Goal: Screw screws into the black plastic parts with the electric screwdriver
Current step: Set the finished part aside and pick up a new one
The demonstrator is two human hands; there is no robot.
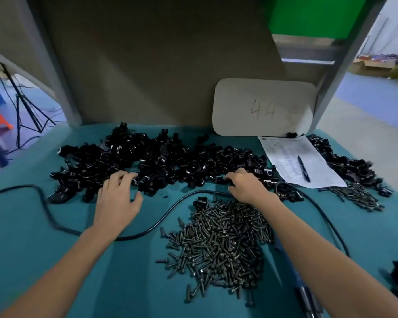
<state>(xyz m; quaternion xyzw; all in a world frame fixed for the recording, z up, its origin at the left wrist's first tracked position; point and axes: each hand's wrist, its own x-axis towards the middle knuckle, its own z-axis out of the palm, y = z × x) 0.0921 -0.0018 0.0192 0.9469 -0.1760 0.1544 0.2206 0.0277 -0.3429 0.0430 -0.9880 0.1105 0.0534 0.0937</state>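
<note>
Glossy black plastic parts (161, 161) lie heaped; left hand (117, 198) spread open atop them, right hand (248, 187) curled, grasp indeterminable.

What I can't make out

My right forearm covers the screwdriver (306, 299) near the bottom edge; my fingertips (230, 179) sink among the black parts (161, 157), grip unclear

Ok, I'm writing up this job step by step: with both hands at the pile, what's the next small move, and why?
Probably close the right hand on one black plastic part at the near edge of the pile and draw it toward the screws. Both hands rest on the parts; the left hand holds nothing that shows, and no part has been singled out yet.
</note>
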